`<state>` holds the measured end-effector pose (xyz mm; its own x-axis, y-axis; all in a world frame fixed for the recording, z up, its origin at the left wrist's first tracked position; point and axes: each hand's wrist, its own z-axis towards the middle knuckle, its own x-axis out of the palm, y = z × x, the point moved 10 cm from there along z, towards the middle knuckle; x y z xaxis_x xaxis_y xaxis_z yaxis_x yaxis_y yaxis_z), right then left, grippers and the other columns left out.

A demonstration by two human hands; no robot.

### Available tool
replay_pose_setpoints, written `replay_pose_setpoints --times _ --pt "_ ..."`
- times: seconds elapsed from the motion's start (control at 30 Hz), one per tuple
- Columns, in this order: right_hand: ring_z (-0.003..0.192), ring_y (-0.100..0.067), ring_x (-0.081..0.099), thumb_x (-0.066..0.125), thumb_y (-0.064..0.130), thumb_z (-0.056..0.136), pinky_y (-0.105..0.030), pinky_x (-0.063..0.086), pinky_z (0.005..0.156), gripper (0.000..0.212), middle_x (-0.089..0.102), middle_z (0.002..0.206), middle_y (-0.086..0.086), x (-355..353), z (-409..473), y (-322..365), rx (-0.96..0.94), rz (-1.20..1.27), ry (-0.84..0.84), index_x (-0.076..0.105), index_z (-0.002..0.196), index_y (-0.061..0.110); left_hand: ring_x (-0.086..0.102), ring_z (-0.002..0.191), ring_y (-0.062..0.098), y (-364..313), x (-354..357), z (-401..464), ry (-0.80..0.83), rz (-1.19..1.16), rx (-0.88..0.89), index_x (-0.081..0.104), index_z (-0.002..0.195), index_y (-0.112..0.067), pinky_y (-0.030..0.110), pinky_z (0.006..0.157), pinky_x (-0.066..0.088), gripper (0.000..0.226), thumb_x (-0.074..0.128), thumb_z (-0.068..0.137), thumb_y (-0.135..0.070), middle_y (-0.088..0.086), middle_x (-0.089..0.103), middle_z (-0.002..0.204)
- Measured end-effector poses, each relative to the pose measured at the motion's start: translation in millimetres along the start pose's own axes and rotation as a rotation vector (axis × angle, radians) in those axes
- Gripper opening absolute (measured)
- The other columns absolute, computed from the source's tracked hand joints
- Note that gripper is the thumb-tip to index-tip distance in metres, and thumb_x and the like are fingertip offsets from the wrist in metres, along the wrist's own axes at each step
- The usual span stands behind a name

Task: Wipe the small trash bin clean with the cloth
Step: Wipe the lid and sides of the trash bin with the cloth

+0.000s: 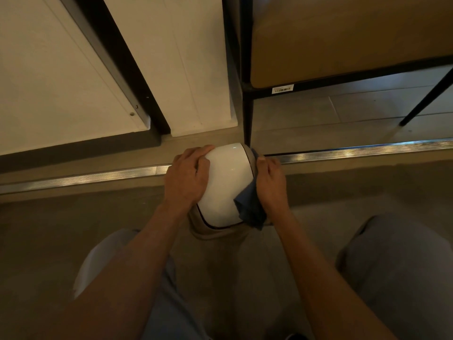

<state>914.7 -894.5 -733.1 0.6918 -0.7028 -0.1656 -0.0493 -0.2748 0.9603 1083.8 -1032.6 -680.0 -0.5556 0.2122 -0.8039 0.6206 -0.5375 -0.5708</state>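
On the floor, by the metal threshold strip: small trash bin (224, 185), white domed lid on a tan body, seen from above, between the person's knees.
Left hand (187, 176): fingers curled over the lid's left side, gripping it, steadying the bin.
Right hand (269, 184): presses a dark blue cloth (248, 208) against the bin's right side; fingers curled round the cloth, holding it.
Cloth: bunched, loose corner hanging toward the near side of the bin.
Step in hand: wiping the right flank, by my read.
How to do it well: keep the left hand's hold firm so the bin doesn't slide or turn; run the cloth along the curve with flat pressure; shift the left hand later to reach the side it covers.
Around: metal threshold strip (343, 150) just behind the bin; black-framed furniture (247, 114), its leg close to the bin's far right; white door panels (73, 69) at the far left.
In the way: that leg crowds the far right side; knees close on both sides.
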Motion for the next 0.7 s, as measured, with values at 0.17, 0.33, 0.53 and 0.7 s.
replay_pose_setpoints --times 0.17,0.33,0.53,0.7 --pt "0.116 -0.01 0.05 0.039 0.031 0.105 -0.028 0.043 0.098 0.034 0.047 0.131 0.001 -14.2 -42.1 -29.6 -0.071 0.012 -0.034 0.05 0.135 0.018 0.053 0.119 0.02 0.6 1.3 0.6 0.009 0.0 -0.002 0.056 0.138 -0.031 0.03 0.097 0.037 0.05 0.027 0.099 -0.042 0.0 0.059 0.135" --pt "0.105 -0.003 0.051 0.045 0.027 0.103 -0.024 0.046 0.091 0.035 0.05 0.121 0.004 -25.2 -54.4 -25.2 -0.136 -0.103 -0.1 0.055 0.135 0.017 0.053 0.117 0.021 -4.2 -0.9 -0.5 0.003 -0.012 0.007 0.058 0.136 -0.029 0.029 0.097 0.037 0.046 0.031 0.1 -0.036 0.001 0.06 0.134" --pt "0.117 -0.016 0.053 0.049 0.025 0.101 -0.026 0.047 0.095 0.037 0.054 0.129 -0.004 -33.6 -79.7 -28.8 -0.2 -0.167 -0.182 0.055 0.138 0.02 0.054 0.117 0.021 -4.1 -3.2 -2.2 -0.015 -0.022 -0.004 0.058 0.135 -0.031 0.036 0.098 0.042 0.047 0.03 0.099 -0.04 -0.001 0.061 0.132" --pt "0.125 -0.015 0.052 0.051 0.02 0.101 -0.033 0.046 0.105 0.035 0.053 0.135 -0.002 -32.0 -103.8 -42.0 -0.174 -0.092 -0.234 0.052 0.134 0.031 0.054 0.117 0.022 -1.6 -3.2 -1.1 -0.026 -0.014 -0.014 0.059 0.134 -0.034 0.038 0.098 0.045 0.047 0.03 0.098 -0.039 -0.003 0.061 0.133"
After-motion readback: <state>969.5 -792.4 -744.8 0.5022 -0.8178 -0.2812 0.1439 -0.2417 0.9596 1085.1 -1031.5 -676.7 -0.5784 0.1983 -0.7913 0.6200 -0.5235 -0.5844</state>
